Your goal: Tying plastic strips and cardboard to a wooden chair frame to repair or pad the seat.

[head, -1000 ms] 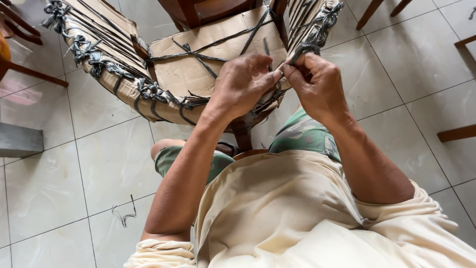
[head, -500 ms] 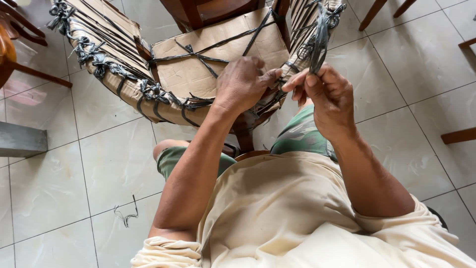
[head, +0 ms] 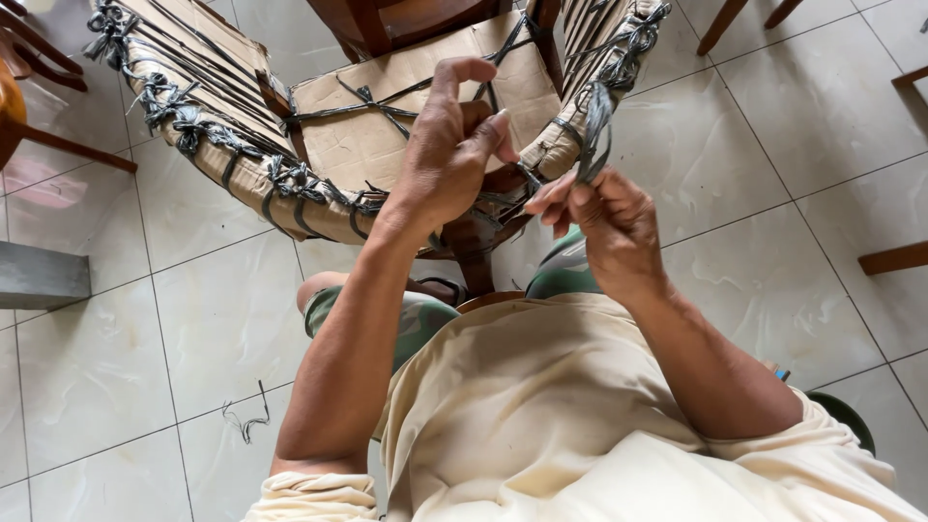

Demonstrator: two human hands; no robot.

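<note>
A wooden chair wrapped in brown cardboard [head: 382,135] stands in front of me, bound with dark grey plastic strapping tied in knots. My left hand [head: 449,145] is raised over the wrapped seat, fingers curled, thumb up, touching the strapping at the front edge. My right hand [head: 604,217] pinches a loose end of grey strap [head: 594,126] that sticks upward from my fingers, beside the wrapped chair arm [head: 599,68]. Both hands are close together, a few centimetres apart.
Pale tiled floor all around. More wooden furniture legs show at the top right [head: 720,24], right edge [head: 894,256] and far left [head: 48,145]. A grey block [head: 39,275] lies at the left. A scrap of strap [head: 246,420] lies on the floor near my left elbow.
My hands have separated slightly. The right hand drew the strap end back toward me and now holds it upright; the left hand lifted and opened its fingers somewhat.
</note>
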